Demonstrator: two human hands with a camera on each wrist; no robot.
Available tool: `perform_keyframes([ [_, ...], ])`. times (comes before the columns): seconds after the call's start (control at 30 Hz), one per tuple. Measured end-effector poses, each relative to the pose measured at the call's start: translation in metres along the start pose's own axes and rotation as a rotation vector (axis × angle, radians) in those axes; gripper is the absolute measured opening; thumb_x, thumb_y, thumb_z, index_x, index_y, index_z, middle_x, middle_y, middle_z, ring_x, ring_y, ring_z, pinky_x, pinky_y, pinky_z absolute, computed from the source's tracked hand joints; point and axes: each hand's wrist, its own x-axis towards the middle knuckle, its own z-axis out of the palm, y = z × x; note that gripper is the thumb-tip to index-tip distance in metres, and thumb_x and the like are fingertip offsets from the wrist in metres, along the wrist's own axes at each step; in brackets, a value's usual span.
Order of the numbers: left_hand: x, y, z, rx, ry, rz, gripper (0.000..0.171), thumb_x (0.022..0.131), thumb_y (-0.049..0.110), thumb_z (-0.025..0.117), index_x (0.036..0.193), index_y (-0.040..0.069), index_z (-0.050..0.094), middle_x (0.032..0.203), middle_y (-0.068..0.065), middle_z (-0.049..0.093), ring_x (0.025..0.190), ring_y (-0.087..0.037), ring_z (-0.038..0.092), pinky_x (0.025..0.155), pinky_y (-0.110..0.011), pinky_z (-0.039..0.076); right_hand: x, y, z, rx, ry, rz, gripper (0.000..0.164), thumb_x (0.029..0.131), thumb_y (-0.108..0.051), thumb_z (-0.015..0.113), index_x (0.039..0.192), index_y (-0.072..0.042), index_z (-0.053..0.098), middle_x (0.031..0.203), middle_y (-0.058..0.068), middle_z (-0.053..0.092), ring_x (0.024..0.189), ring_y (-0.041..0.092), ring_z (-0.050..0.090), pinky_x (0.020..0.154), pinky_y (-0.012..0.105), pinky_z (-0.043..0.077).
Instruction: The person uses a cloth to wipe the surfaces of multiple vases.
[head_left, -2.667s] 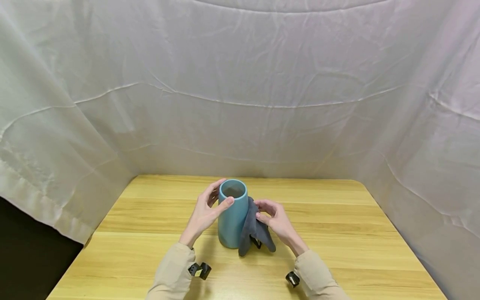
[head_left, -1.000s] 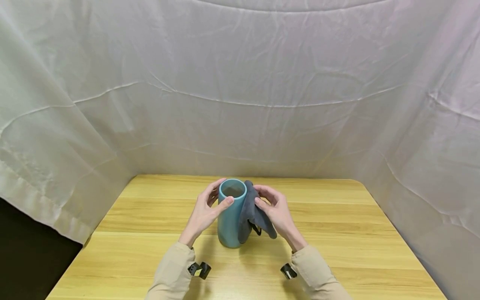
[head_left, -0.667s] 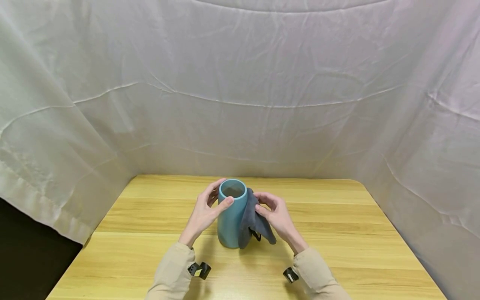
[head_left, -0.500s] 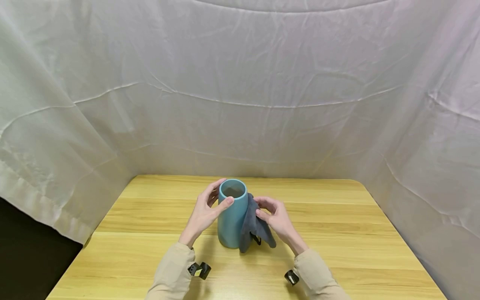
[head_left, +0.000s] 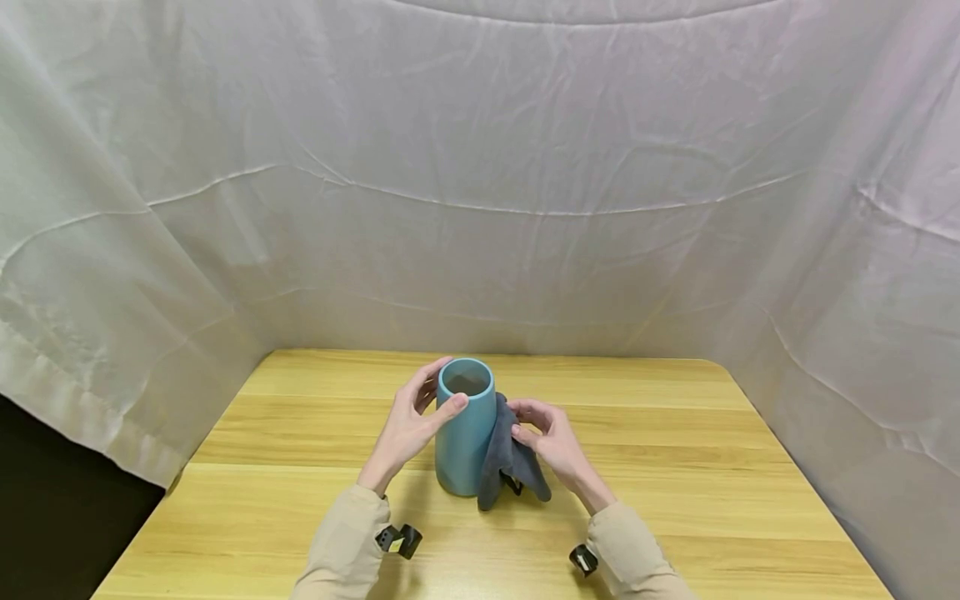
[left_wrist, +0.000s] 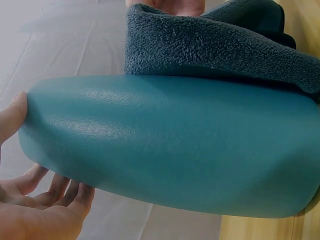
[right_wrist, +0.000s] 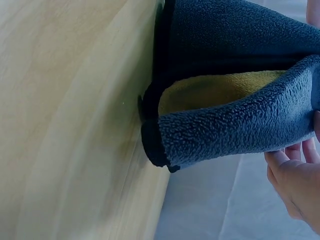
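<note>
A tall light-blue vase (head_left: 461,450) with a round open mouth stands upright on the wooden table. My left hand (head_left: 408,425) holds it near the top from the left, thumb on the front below the rim and fingers on the far side. Against the vase's right side lies a dark grey-blue fluffy cloth (head_left: 502,458), its lower corners hanging down near the tabletop. My right hand (head_left: 551,437) pinches this cloth by its upper part. In the right wrist view the folded cloth (right_wrist: 225,130) shows a dark edging and a yellowish inner face.
The wooden table (head_left: 712,467) extends to both sides of the vase. Pale curtains (head_left: 540,267) hang behind it and at both sides. A small black device (head_left: 405,540) sits by the left sleeve, with another black device (head_left: 583,560) by the right.
My right hand and the cloth rose along the vase's right side by one second ago, then slid back down. The vase and my left hand stay where they were.
</note>
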Motion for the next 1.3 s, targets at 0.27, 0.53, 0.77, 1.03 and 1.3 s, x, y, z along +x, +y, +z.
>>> perform_keyframes([
  [0.27, 0.000, 0.000, 0.000, -0.002, 0.000, 0.003, 0.060, 0.092, 0.018, 0.074, 0.147, 0.013, 0.049, 0.146, -0.014, 0.055, 0.135, -0.034, 0.052, 0.123, -0.053, 0.034, 0.000, -0.001, 0.002, 0.002, 0.025, -0.021, 0.033, 0.094, 0.006, 0.062, 0.126, 0.010, 0.061, 0.122, 0.027, 0.064, 0.102, 0.006, 0.061, 0.091, 0.016, 0.051],
  [0.53, 0.000, -0.001, 0.000, 0.000, 0.003, 0.001, 0.061, 0.092, 0.018, 0.074, 0.147, 0.013, 0.049, 0.146, -0.013, 0.055, 0.135, -0.034, 0.053, 0.123, -0.053, 0.034, 0.005, -0.024, 0.006, 0.108, 0.060, -0.118, 0.035, 0.095, 0.006, 0.061, 0.129, 0.012, 0.058, 0.128, 0.033, 0.060, 0.104, 0.005, 0.062, 0.091, 0.015, 0.054],
  [0.77, 0.000, -0.001, 0.000, 0.000, 0.004, 0.008, 0.060, 0.092, 0.018, 0.074, 0.146, 0.013, 0.050, 0.145, -0.014, 0.056, 0.133, -0.034, 0.054, 0.122, -0.053, 0.035, 0.006, -0.038, 0.008, 0.105, 0.078, -0.151, 0.034, 0.094, 0.006, 0.062, 0.128, 0.011, 0.060, 0.121, 0.018, 0.066, 0.104, 0.007, 0.062, 0.089, 0.015, 0.056],
  [1.03, -0.001, 0.000, 0.000, 0.002, 0.002, 0.003, 0.060, 0.092, 0.018, 0.074, 0.146, 0.013, 0.050, 0.145, -0.014, 0.055, 0.135, -0.034, 0.053, 0.123, -0.052, 0.035, 0.004, -0.046, 0.009, 0.124, 0.079, -0.168, 0.035, 0.094, 0.007, 0.062, 0.128, 0.012, 0.059, 0.125, 0.028, 0.062, 0.106, 0.009, 0.061, 0.090, 0.015, 0.056],
  [1.3, 0.000, 0.001, -0.001, 0.002, -0.001, 0.000, 0.060, 0.092, 0.018, 0.074, 0.147, 0.013, 0.050, 0.145, -0.013, 0.055, 0.134, -0.034, 0.053, 0.123, -0.052, 0.034, 0.004, -0.043, 0.007, 0.113, 0.065, -0.195, 0.034, 0.094, 0.005, 0.063, 0.127, 0.014, 0.058, 0.121, 0.024, 0.064, 0.104, 0.008, 0.062, 0.089, 0.015, 0.056],
])
